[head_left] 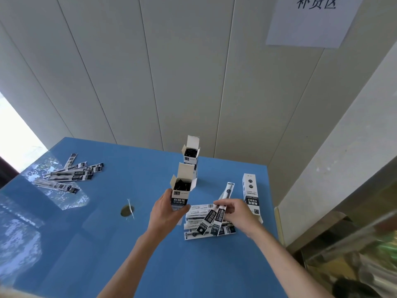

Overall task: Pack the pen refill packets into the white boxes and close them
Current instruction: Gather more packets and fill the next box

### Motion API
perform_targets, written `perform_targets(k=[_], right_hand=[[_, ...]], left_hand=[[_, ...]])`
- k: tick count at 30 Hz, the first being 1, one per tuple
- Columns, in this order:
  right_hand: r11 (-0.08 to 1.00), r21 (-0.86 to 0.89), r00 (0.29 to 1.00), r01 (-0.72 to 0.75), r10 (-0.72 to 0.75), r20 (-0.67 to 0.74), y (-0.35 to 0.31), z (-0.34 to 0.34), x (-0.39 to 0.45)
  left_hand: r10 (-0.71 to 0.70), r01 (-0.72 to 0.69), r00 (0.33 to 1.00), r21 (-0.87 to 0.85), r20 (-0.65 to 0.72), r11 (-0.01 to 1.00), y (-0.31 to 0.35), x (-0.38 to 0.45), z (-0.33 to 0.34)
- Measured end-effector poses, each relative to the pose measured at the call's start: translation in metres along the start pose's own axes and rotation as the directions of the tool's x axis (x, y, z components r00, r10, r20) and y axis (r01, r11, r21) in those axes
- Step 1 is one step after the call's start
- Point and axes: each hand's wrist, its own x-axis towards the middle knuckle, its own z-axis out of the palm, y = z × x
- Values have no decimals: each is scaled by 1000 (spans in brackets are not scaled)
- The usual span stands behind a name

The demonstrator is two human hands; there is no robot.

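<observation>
My left hand [166, 211] grips a white box [182, 188] upright above the blue table, its top flap open and dark refills showing inside. My right hand [237, 211] pinches a long refill packet [223, 203], tilted up to the right of that box. Under the right hand lies a pile of refill packets [204, 226]. A second open white box [190, 154] stands upright farther back. A closed white box [251, 194] stands at the right.
Another heap of refill packets [68, 176] lies at the table's [129, 254] far left on a clear plastic sheet. A round cable hole [127, 211] sits left of centre. A wall rises behind and a paper sign [311, 20] hangs on it.
</observation>
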Motion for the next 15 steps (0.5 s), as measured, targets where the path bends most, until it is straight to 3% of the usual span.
perform_targets(k=[5, 10, 15], right_hand=[[995, -96, 988, 29, -43, -146, 3, 2, 8], [981, -185, 983, 50, -81, -163, 6, 7, 10], [975, -222, 989, -31, -2, -146, 5, 4, 13]], left_hand=[[4, -4, 1000, 0, 7, 1000, 3, 3, 3], [-2, 2, 1000, -7, 11, 1000, 3, 4, 5], [-6, 6, 1000, 0, 19, 1000, 4, 5, 6]])
